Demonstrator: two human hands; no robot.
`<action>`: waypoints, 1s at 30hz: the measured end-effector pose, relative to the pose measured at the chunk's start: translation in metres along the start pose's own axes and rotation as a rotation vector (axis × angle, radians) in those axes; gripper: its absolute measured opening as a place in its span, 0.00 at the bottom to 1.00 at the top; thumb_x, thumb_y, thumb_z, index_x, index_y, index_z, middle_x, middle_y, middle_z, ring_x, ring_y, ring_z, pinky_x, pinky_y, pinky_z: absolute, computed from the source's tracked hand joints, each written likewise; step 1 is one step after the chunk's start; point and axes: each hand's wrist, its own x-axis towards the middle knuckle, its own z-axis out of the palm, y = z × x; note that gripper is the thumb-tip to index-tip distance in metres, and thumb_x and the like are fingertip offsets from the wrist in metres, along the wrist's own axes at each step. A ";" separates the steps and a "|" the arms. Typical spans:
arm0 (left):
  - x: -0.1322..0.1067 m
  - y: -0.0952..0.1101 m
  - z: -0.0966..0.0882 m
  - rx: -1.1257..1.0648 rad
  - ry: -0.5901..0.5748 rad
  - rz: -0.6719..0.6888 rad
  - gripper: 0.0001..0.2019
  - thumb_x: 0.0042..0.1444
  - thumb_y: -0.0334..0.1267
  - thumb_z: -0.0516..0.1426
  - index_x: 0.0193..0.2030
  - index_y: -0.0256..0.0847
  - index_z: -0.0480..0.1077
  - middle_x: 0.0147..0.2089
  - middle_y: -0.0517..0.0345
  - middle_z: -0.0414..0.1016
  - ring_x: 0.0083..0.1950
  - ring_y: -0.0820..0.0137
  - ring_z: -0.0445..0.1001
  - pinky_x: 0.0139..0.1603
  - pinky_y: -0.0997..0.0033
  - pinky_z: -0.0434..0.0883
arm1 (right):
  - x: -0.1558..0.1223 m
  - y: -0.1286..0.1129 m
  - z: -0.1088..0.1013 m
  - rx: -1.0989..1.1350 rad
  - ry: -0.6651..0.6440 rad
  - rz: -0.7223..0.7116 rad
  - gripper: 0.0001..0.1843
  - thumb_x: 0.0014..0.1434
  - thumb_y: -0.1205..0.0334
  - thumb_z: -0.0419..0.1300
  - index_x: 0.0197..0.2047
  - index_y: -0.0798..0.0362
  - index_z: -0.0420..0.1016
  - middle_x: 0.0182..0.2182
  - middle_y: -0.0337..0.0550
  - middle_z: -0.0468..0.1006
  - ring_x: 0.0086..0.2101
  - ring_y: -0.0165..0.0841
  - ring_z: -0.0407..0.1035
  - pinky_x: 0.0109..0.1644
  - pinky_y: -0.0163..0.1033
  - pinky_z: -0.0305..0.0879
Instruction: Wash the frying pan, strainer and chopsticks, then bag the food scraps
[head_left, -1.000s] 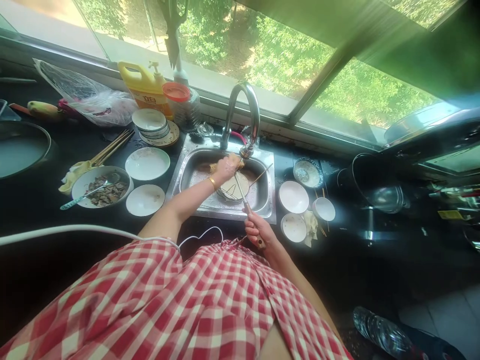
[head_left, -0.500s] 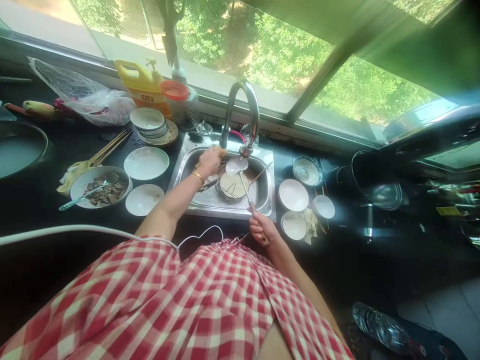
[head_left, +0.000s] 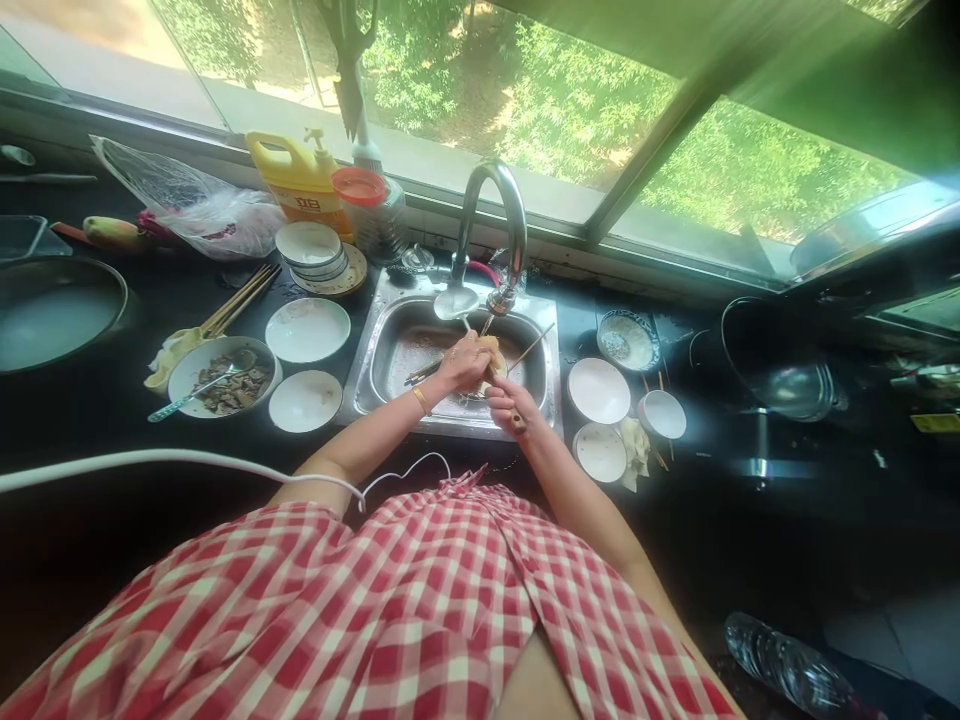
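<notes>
In the middle of the frame, the right hand [head_left: 512, 405] grips the brown end of the handle of a ladle [head_left: 456, 302], with its fingers closed around it. The left hand [head_left: 466, 362] is just beside it, over the same handle, with its fingers bent around a yellowish soft piece [head_left: 493, 350]; I cannot tell if this is cloth or sponge. The ladle lies slantwise over the metal sink [head_left: 394, 288], its pale round head near the foot of the curved faucet [head_left: 519, 225], above the hands in the frame. Inside the sink, left of the left hand, there are some dark sticks [head_left: 424, 372], and a thin stick [head_left: 534, 343] leans toward the upper right corner of the basin. What lies directly under the hands is mostly hidden.

At the left of the frame, a white bowl [head_left: 184, 387] contains dark pieces of food and a spoon with a green handle [head_left: 176, 406]. Between it and the sink, there are two white dishes [head_left: 307, 330]. At the right of the sink, several bowls [head_left: 598, 390] stand near a crumpled pale cloth [head_left: 636, 450].
</notes>
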 end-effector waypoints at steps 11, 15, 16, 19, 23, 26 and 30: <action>0.014 -0.031 0.004 -0.029 0.138 0.209 0.23 0.63 0.31 0.47 0.61 0.39 0.71 0.45 0.47 0.69 0.49 0.61 0.64 0.56 0.61 0.67 | 0.006 -0.004 0.001 -0.063 0.059 -0.044 0.09 0.68 0.63 0.53 0.35 0.51 0.58 0.18 0.24 0.54 0.12 0.17 0.44 0.13 0.22 0.40; -0.001 -0.026 0.027 -0.137 0.187 0.282 0.22 0.63 0.31 0.47 0.60 0.39 0.71 0.44 0.48 0.68 0.49 0.63 0.64 0.56 0.60 0.68 | 0.009 -0.006 -0.001 -0.016 0.089 -0.044 0.11 0.69 0.64 0.51 0.33 0.51 0.56 0.18 0.25 0.57 0.12 0.17 0.45 0.12 0.22 0.42; -0.004 -0.030 0.030 -0.165 0.202 0.286 0.22 0.64 0.31 0.46 0.61 0.40 0.71 0.45 0.48 0.67 0.50 0.64 0.65 0.56 0.60 0.68 | 0.007 -0.005 -0.002 0.011 0.070 -0.034 0.09 0.70 0.65 0.48 0.35 0.52 0.58 0.18 0.25 0.56 0.11 0.18 0.45 0.12 0.22 0.43; -0.009 -0.051 0.032 -0.178 0.213 0.321 0.22 0.64 0.31 0.48 0.62 0.42 0.70 0.47 0.48 0.66 0.51 0.64 0.66 0.56 0.62 0.69 | 0.001 -0.002 -0.009 0.110 -0.014 0.002 0.16 0.73 0.64 0.38 0.42 0.55 0.64 0.17 0.24 0.53 0.11 0.18 0.44 0.12 0.21 0.42; -0.011 -0.074 0.021 0.007 0.208 0.206 0.21 0.61 0.31 0.51 0.60 0.41 0.73 0.44 0.47 0.65 0.48 0.62 0.66 0.53 0.60 0.70 | -0.011 0.001 -0.020 0.187 -0.046 0.006 0.19 0.74 0.62 0.35 0.46 0.56 0.66 0.17 0.24 0.52 0.11 0.17 0.44 0.12 0.20 0.39; -0.012 -0.065 0.016 0.089 0.201 0.168 0.23 0.63 0.33 0.49 0.63 0.44 0.71 0.47 0.45 0.65 0.49 0.60 0.65 0.52 0.59 0.69 | -0.018 0.003 -0.020 0.192 0.005 0.005 0.19 0.75 0.61 0.36 0.44 0.56 0.66 0.17 0.24 0.52 0.11 0.17 0.44 0.11 0.20 0.39; -0.003 -0.042 0.015 0.174 0.045 0.171 0.22 0.64 0.35 0.49 0.62 0.48 0.72 0.50 0.44 0.66 0.50 0.58 0.66 0.48 0.61 0.68 | -0.029 0.013 -0.013 0.134 0.046 0.070 0.18 0.74 0.62 0.37 0.44 0.56 0.66 0.17 0.25 0.52 0.11 0.17 0.44 0.11 0.20 0.40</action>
